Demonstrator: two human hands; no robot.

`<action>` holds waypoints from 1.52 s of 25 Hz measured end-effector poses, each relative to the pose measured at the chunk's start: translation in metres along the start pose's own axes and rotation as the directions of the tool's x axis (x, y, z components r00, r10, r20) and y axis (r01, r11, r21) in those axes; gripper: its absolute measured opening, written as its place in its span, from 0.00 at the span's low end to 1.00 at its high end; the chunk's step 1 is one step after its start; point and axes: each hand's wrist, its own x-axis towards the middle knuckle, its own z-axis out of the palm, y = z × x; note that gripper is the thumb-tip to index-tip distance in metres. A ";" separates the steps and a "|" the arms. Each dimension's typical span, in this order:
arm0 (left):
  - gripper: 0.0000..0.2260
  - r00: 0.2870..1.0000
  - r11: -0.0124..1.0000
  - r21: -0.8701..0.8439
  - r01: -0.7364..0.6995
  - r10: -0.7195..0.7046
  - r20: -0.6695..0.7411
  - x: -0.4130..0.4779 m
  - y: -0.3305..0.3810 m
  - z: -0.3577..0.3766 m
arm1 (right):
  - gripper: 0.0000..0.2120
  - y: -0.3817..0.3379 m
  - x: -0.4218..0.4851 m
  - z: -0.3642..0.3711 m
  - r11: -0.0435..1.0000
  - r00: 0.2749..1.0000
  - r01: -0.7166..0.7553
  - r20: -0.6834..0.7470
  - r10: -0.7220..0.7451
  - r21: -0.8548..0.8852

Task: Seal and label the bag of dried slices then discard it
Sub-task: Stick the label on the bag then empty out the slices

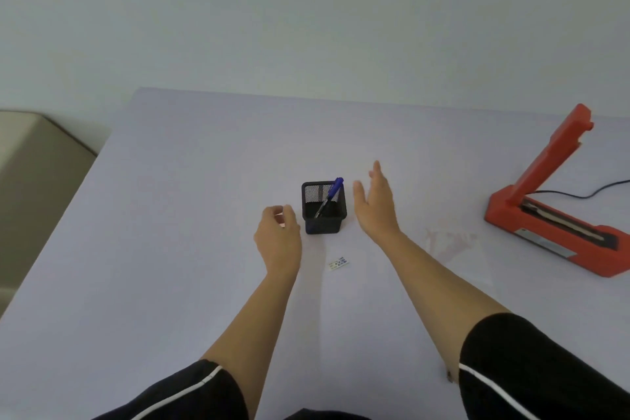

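Observation:
A black mesh pen cup (324, 211) stands mid-table with a blue marker (330, 196) leaning inside it. My left hand (278, 235) hovers just left of the cup, fingers loosely curled, nothing held. To the cup's right is my right hand (375, 208), flat and open with spread fingers. A small white label sticker (338, 263) with blue print lies on the table in front of the cup, between my forearms. A red heat sealer (552, 218) sits at the right with its arm raised. No bag is in view.
The pale lilac table (170, 232) fills the view, its far edge against a plain wall. The sealer's black cord (586, 193) trails off right. A beige surface (37, 174) lies beyond the table's left edge. A faint stain (450, 242) marks the table by the sealer.

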 end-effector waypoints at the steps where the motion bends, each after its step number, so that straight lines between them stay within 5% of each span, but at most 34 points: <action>1: 0.09 0.999 0.999 0.015 -0.029 0.029 -0.034 -0.005 -0.010 -0.002 | 0.23 0.018 -0.011 -0.003 0.998 0.996 -0.022 -0.087 0.018 -0.055; 4: 0.08 0.981 0.965 0.221 -0.140 0.104 0.165 -0.017 -0.051 0.004 | 0.16 0.067 -0.045 -0.002 0.985 0.999 0.010 0.046 -0.002 -0.170; 6: 0.12 0.908 0.889 0.353 -0.291 0.140 0.395 -0.020 -0.076 0.013 | 0.18 0.080 -0.061 0.007 0.973 0.967 0.100 0.252 -0.045 -0.207; 8: 0.15 0.856 0.806 0.421 -0.416 0.192 0.480 -0.021 -0.090 0.023 | 0.18 0.086 -0.068 0.015 0.952 0.944 0.195 0.309 -0.116 -0.237; 12: 0.10 0.833 0.729 0.456 -0.510 0.288 0.472 -0.025 -0.095 0.034 | 0.12 0.088 -0.076 0.022 0.957 0.957 0.195 0.256 -0.138 -0.213; 16: 0.07 0.856 0.786 0.429 -0.445 0.232 0.463 -0.024 -0.096 0.035 | 0.05 0.082 -0.080 0.024 0.985 0.961 0.142 0.254 -0.113 -0.096; 19: 0.06 0.851 0.843 0.347 -0.411 0.217 0.479 -0.024 -0.093 0.026 | 0.03 0.070 -0.086 0.019 0.997 0.960 -0.046 0.280 0.025 0.070; 27: 0.08 0.895 0.981 -0.072 -0.178 0.191 0.404 -0.047 -0.045 -0.014 | 0.04 0.025 -0.102 -0.005 0.820 0.935 -0.316 0.303 0.184 0.477; 38: 0.12 0.912 0.963 -0.065 -0.261 0.268 0.311 -0.058 -0.038 -0.023 | 0.05 -0.006 -0.111 -0.018 0.686 0.910 -0.404 0.338 0.238 0.605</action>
